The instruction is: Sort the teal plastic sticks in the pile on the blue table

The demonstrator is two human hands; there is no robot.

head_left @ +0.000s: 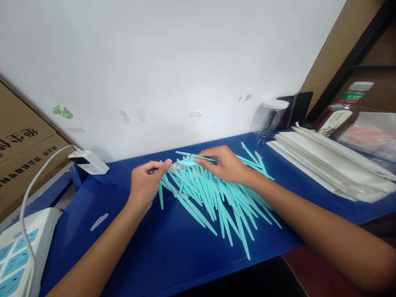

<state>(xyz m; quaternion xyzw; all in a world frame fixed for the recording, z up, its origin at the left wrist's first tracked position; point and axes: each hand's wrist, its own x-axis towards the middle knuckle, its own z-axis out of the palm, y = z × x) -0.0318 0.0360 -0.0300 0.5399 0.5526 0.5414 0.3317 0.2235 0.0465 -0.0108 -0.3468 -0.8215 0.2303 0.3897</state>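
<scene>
A heap of several thin teal plastic sticks (216, 198) lies on the blue table (148, 251). My left hand (145, 181) hovers at the heap's left edge with thumb and forefinger pinched together on the end of a stick. My right hand (225, 165) rests on top of the heap near its far end, its fingers pinched on a single teal stick (198, 157) that points left toward the other hand.
A stack of white flat packets (328, 165) lies at the right. Behind it stand a clear jar (269, 117), a dark phone and a bottle (340, 111). A white charger (88, 161) and a power strip (18, 251) sit at the left, beside cardboard boxes (21, 152).
</scene>
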